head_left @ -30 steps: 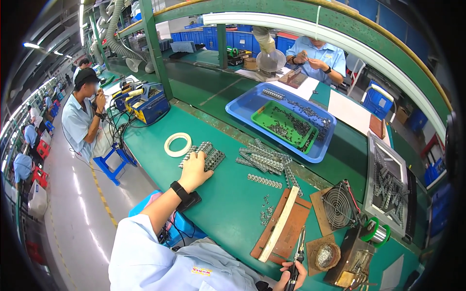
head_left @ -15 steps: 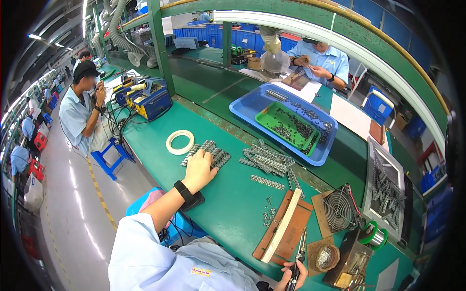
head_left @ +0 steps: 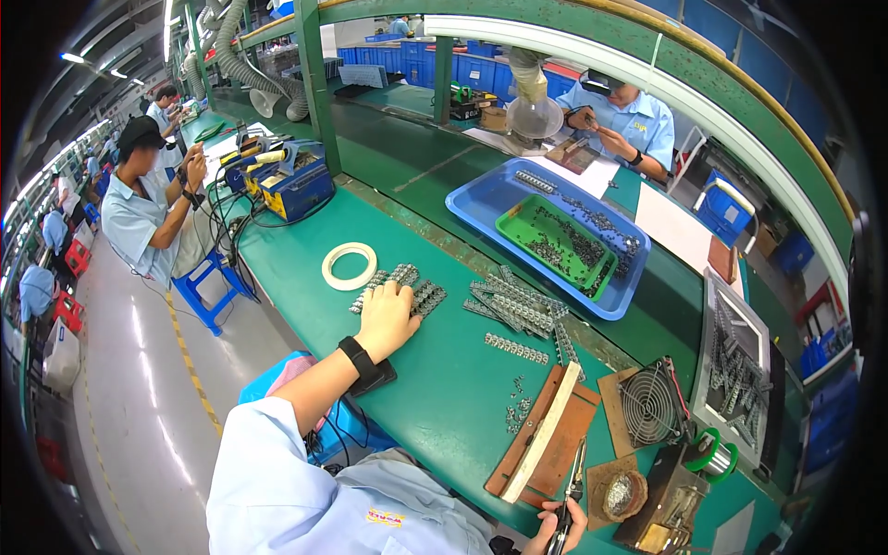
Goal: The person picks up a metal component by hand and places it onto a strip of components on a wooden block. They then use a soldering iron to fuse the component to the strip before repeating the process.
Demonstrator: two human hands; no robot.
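Observation:
My left hand (head_left: 388, 319) lies over a row of grey metal strips (head_left: 427, 298) with small repeated parts, its fingers bent down round them; the fingertips are partly hidden. A cream ring-shaped roll (head_left: 330, 268) is just beyond that hand. In my right hand (head_left: 572, 525), low at the front, is a soldering iron (head_left: 559, 535) with a black handle, its slim metal end pointing up beside a brown board (head_left: 566, 435). A pale wooden bar (head_left: 541, 433) lies across the board. More strips (head_left: 513, 305) are heaped to the right of my left hand, with a single strip (head_left: 516, 349) nearer me.
A blue tray (head_left: 460, 205) holds a green tray (head_left: 507, 220) of small dark parts. On the right are a fan (head_left: 647, 398), solder spool (head_left: 710, 455), round cup (head_left: 622, 495) and framed tray of strips (head_left: 708, 370). Co-workers sit at left (head_left: 139, 213) and across (head_left: 638, 120).
The whole view has shifted slightly. My left hand stays on the metal strips, and my right hand keeps the soldering iron in about the same place.

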